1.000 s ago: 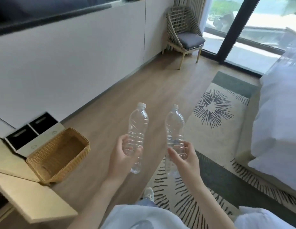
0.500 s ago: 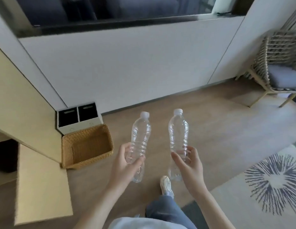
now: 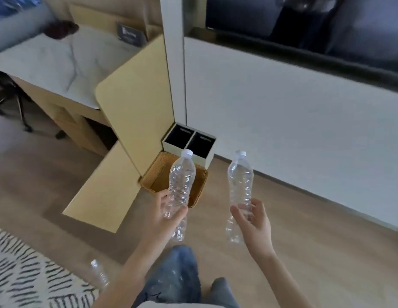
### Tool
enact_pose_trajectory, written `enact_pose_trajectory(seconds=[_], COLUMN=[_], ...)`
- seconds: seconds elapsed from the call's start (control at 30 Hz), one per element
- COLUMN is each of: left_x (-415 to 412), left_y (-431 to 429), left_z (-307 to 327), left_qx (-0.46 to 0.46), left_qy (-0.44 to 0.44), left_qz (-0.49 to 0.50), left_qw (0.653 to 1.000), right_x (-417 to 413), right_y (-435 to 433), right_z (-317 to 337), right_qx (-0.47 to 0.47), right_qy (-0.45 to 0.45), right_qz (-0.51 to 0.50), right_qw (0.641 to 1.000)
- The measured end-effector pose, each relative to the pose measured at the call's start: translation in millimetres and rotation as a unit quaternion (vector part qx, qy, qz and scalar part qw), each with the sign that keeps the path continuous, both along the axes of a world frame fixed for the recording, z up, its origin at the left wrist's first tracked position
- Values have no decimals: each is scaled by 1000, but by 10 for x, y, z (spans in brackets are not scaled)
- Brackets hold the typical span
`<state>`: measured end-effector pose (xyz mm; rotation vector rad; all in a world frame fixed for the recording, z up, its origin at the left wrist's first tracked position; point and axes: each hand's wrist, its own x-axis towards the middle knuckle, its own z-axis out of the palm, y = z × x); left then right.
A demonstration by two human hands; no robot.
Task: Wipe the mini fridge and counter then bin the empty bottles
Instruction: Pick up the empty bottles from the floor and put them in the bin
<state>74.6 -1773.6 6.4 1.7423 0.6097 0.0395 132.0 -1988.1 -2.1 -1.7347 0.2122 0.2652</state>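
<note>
Your left hand point(image 3: 164, 218) grips left bottle point(image 3: 182, 174), cap up | your right hand point(image 3: 257, 222) grips right bottle point(image 3: 240, 176), cap up | basket point(image 3: 157, 174) beside bin point(image 3: 211, 155).

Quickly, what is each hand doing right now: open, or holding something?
The left hand grips the left empty bottle.
The right hand grips the right empty bottle.
</note>
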Motion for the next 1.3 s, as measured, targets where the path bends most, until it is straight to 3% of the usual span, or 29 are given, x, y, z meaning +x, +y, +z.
enact_pose_trajectory(seconds=[0.27, 0.53, 0.73, 1.03, 1.3], left_x=[850, 2116, 3003, 3807, 4010], left_y=[933, 1817, 2115, 2338, 2793], left_z=[-419, -873, -1516, -3428, -5860], left_qx=[42, 49, 29, 29, 57], left_qy=[26, 73, 95, 127, 178], left_qz=[82, 6, -4, 30, -11], left_qw=[995, 996, 995, 991, 982], right_x=[1095, 2151, 2877, 3454, 3397], right_y=[949, 1921, 2344, 2775, 3235], right_z=[-458, -862, -1563, -3587, -5996], right_qx=[0, 1, -4, -31, -92], right_qy=[33, 75, 114, 156, 182], right_qz=[65, 26, -1, 10, 22], right_qw=[997, 997, 994, 987, 979])
